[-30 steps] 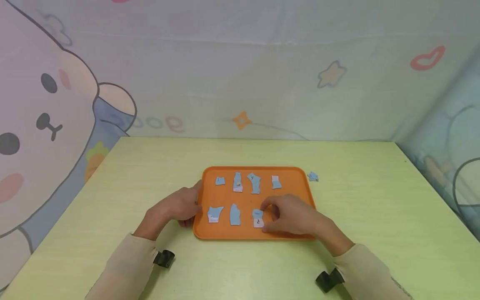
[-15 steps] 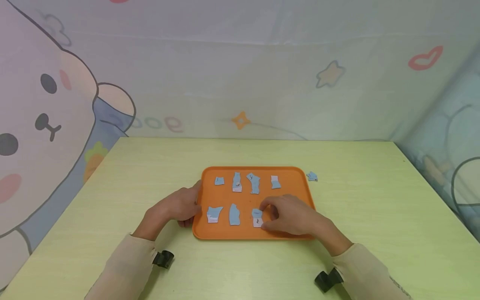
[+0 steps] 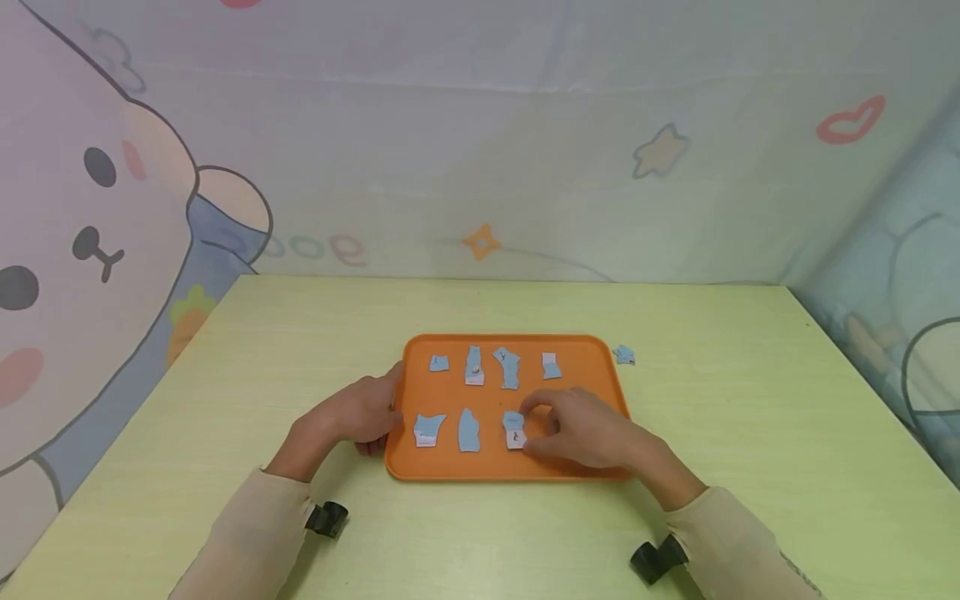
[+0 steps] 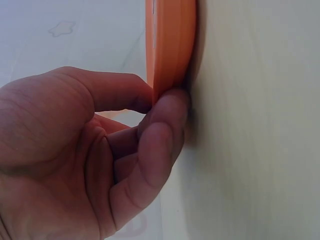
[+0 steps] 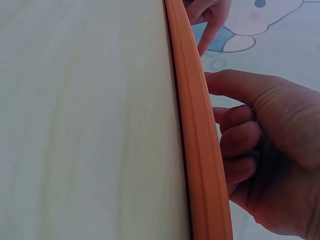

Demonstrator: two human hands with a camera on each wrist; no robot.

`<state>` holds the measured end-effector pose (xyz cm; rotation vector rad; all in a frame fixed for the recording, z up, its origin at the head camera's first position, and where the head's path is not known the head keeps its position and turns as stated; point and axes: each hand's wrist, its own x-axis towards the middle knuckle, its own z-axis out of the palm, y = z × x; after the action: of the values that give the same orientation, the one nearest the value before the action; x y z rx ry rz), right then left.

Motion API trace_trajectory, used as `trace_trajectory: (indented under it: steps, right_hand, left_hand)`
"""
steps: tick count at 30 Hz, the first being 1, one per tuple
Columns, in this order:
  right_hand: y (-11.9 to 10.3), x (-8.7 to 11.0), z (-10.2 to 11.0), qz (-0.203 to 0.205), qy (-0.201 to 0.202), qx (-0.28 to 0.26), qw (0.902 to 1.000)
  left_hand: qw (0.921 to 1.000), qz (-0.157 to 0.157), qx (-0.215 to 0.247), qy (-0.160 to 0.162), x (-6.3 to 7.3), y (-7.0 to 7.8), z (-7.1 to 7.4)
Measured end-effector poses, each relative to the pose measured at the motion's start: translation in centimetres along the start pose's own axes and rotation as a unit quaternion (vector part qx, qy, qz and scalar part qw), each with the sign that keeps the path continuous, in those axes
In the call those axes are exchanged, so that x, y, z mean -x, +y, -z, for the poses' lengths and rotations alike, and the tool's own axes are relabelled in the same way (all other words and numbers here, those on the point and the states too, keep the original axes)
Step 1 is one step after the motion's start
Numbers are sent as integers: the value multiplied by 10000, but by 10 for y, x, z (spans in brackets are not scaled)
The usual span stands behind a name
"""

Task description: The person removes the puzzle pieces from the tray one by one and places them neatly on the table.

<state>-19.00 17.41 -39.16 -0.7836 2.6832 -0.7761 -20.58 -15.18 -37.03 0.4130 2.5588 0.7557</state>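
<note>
An orange tray [image 3: 450,475] lies on the table with several flat, irregular blue-and-white puzzle pieces in two rows. My left hand [image 3: 367,408] grips its left rim; in the left wrist view the thumb is over the edge and the curled fingers [image 4: 155,160] lie under it. My right hand [image 3: 581,429] reaches over the tray's front right. Its thumb and forefinger pinch the right side of a puzzle piece [image 3: 513,429] in the front row. In the right wrist view the tray's rim [image 5: 202,140] hides those fingertips and the piece.
One blue puzzle piece [image 3: 624,355] lies on the pale yellow-green table [image 3: 712,350], just outside the tray's back right corner. A patterned cloth backdrop [image 3: 420,150] rises behind the table. Another front-row piece [image 3: 468,431] lies left of the pinched one.
The puzzle piece at my right fingertips has slid slightly toward the back of the tray, my right forefinger and thumb moving a little with it. My left hand stays on the rim.
</note>
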Motion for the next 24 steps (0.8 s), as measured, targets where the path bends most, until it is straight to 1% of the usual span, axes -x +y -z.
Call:
trace_trajectory:
  steps: [2,6,9,14,17,24]
  right_hand:
    - [0,0,1,-25,29,-126,9999]
    - [-1,1,3,-48,95,-159,9998]
    - [-1,1,4,-98,83,-204,9997]
    - [-1,2,8,-218,86,-322,9992]
    - [0,2,10,-314,118,-317,9989]
    - [5,3,17,-342,215,-271,9988]
  left_hand:
    - [10000,-13,0,-12,0,0,0]
    - [10000,15,29,-35,1,1,0]
    - [9999,86,45,-37,1,2,0]
    - [9999,118,35,-25,2,2,0]
    - [9999,125,31,-2,2,2,0]
    - [9999,102,16,12,2,2,0]
